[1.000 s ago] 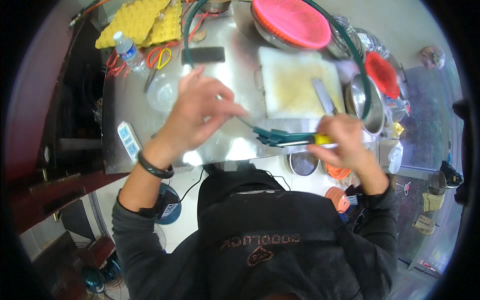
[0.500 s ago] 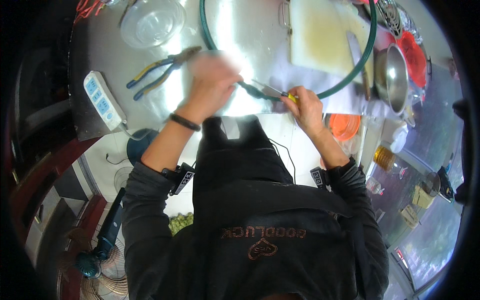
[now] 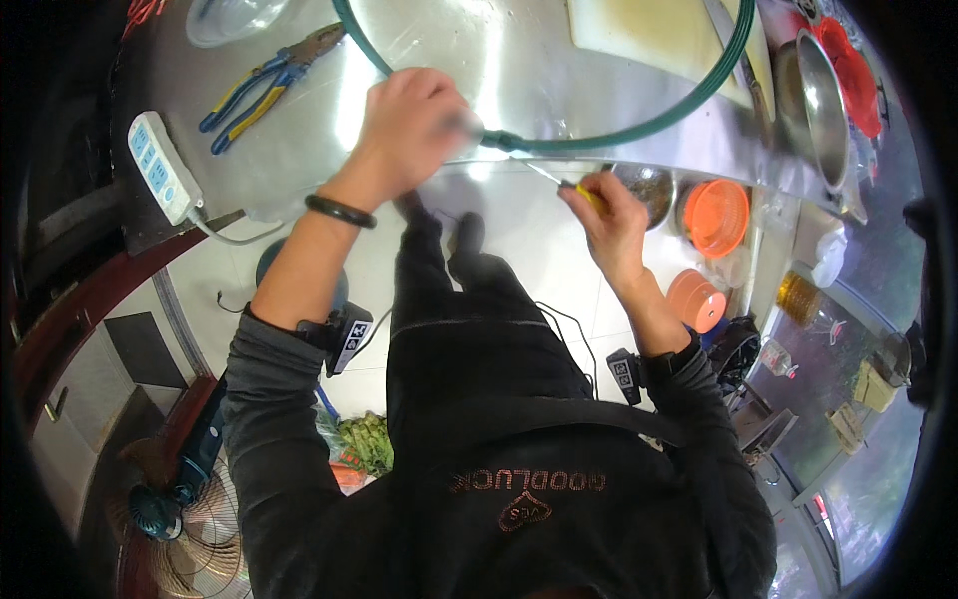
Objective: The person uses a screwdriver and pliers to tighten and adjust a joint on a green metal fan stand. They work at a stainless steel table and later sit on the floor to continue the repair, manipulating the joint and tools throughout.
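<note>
A green hose-like hoop (image 3: 654, 125) curves across the metal table, with a thicker wrapped joint (image 3: 499, 140) at its near side. My left hand (image 3: 414, 125) is closed around the hoop just left of this joint; its fingertips are blurred. In my right hand (image 3: 611, 215) is a screwdriver (image 3: 582, 193) with a yellow and dark handle. Its thin metal shaft points up and left toward the joint, and whether the tip touches it I cannot tell. Combination pliers (image 3: 269, 85) with blue and yellow handles lie on the table, left of my left hand.
A white power strip (image 3: 158, 170) lies at the table's left edge. At the far right are a cutting board (image 3: 639, 40), a knife (image 3: 755, 90) and a steel bowl (image 3: 820, 110). Below the table edge stand orange baskets (image 3: 717, 218). A fan (image 3: 190, 529) is at lower left.
My right hand and the screwdriver have drawn back from the hoop, nearer to my body. My left hand still grips the hoop. The whole view has shifted, showing more floor.
</note>
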